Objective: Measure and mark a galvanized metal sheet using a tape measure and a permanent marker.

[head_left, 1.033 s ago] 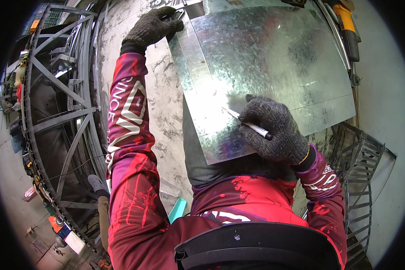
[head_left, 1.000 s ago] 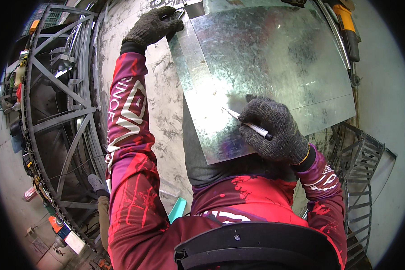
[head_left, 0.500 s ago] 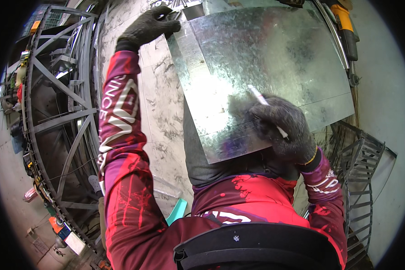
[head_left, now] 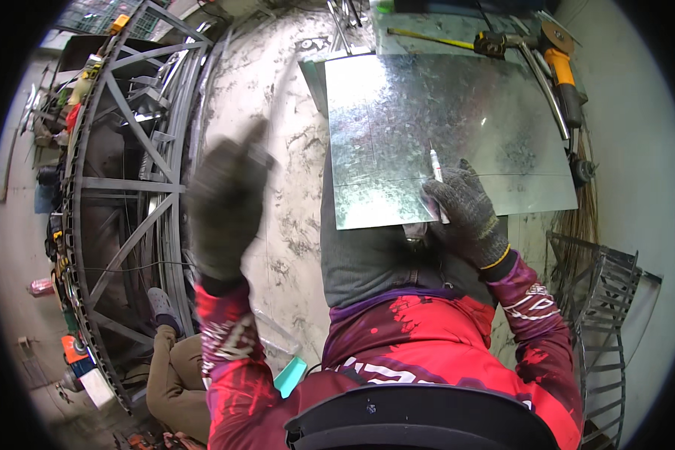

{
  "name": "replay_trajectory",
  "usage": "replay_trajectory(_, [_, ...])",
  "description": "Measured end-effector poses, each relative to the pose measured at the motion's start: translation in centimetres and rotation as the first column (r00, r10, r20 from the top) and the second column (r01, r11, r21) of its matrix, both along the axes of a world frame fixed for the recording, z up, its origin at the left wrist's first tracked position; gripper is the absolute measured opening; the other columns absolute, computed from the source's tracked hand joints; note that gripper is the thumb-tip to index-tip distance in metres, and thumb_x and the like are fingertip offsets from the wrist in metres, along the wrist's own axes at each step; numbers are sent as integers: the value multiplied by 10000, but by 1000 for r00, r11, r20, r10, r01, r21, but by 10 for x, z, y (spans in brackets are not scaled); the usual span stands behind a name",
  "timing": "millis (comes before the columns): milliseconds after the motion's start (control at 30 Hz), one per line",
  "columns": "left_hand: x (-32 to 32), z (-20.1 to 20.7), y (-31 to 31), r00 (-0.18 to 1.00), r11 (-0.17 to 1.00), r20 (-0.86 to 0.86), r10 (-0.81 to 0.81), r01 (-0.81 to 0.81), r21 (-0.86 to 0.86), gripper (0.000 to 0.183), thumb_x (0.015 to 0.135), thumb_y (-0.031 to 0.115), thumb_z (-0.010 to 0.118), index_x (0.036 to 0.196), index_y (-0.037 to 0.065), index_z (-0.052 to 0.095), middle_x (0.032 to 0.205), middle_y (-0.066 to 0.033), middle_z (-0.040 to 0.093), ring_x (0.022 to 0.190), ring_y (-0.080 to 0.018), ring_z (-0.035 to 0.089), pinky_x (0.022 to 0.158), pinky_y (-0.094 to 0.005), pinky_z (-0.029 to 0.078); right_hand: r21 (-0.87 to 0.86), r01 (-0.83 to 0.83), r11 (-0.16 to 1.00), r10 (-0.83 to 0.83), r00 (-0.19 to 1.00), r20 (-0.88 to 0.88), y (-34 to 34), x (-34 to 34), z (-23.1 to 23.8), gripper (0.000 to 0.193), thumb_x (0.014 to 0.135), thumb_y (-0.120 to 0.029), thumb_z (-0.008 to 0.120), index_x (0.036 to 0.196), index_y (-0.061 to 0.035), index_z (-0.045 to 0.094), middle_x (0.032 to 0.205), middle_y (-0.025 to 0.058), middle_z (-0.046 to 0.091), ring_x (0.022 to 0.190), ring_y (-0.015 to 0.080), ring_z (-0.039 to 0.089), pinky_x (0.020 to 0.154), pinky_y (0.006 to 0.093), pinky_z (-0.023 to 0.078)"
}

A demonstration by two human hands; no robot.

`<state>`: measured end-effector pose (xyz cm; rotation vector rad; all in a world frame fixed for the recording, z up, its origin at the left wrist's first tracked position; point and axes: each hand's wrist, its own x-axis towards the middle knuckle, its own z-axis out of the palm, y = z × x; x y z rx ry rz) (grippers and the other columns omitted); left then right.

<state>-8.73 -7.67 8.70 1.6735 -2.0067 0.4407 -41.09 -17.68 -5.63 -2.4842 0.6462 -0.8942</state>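
Observation:
My right hand [head_left: 465, 210], in a dark knitted glove, is closed around a white marker pen [head_left: 436, 165], its thin tip pointing away from me. That hand rests at the near edge of a shiny galvanized metal sheet [head_left: 397, 112], which lies in front of my lap. A thin line runs across the sheet near its close edge. My left hand [head_left: 229, 202], gloved too, is raised off to the left of the sheet and smeared by motion. From its fingers a faint thin streak reaches upward; I cannot make out what it is.
A yellow tape measure [head_left: 491, 45] lies beyond the sheet. A yellow-and-black angle grinder [head_left: 562, 71] lies at its far right. On the left stands a grey metal frame [head_left: 131, 184] with tools along it; behind it sits another person's leg [head_left: 176, 375]. A slatted metal rack [head_left: 607, 315] stands right.
My left hand has left the sheet's far left corner and swung back toward me. The sheet looks straighter and lower-cornered. My right hand, still on the marker pen, has turned the pen more upright.

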Motion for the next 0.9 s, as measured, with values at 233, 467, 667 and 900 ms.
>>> replay_trajectory(233, [-88, -87, 59, 993, 955, -120, -23, 58, 290, 662, 685, 152, 762, 1334, 103, 636, 849, -83, 516, 781, -308, 548, 738, -466, 459, -21, 87, 996, -87, 996, 18, -3, 14, -15, 552, 716, -75, 751, 1254, -82, 628, 1130, 171, 647, 1078, 396, 623, 994, 509, 484])
replay_trajectory(467, [-107, -106, 57, 975, 883, -184, 125, -25, 469, 725, 691, 206, 845, 1373, 104, 622, 912, -150, 548, 845, -342, 567, 741, -451, 474, -95, 104, 990, -106, 994, -10, -5, 11, -13, 421, 754, -15, 719, 1170, -56, 667, 1098, 172, 686, 1046, 379, 658, 939, 461, 522])
replay_trajectory(667, [-75, -99, 29, 987, 809, -44, 152, -99, 579, 776, 713, 343, 870, 1408, 130, 596, 976, -197, 562, 941, -375, 568, 813, -485, 489, -17, 120, 993, -120, 991, -59, 1, 8, -14, 466, 723, -15, 726, 1179, -74, 654, 1090, 157, 671, 1054, 380, 653, 1000, 511, 503])
replay_trajectory(900, [-58, -86, 11, 989, 632, -128, 78, 50, 773, 1046, 632, 394, 930, 1551, 247, 452, 1062, -237, 567, 970, -420, 618, 833, -494, 528, -2, 111, 994, -111, 991, -74, 4, -2, -21, 623, 688, -67, 806, 1280, -97, 617, 1165, 153, 653, 1110, 390, 617, 1183, 576, 370])
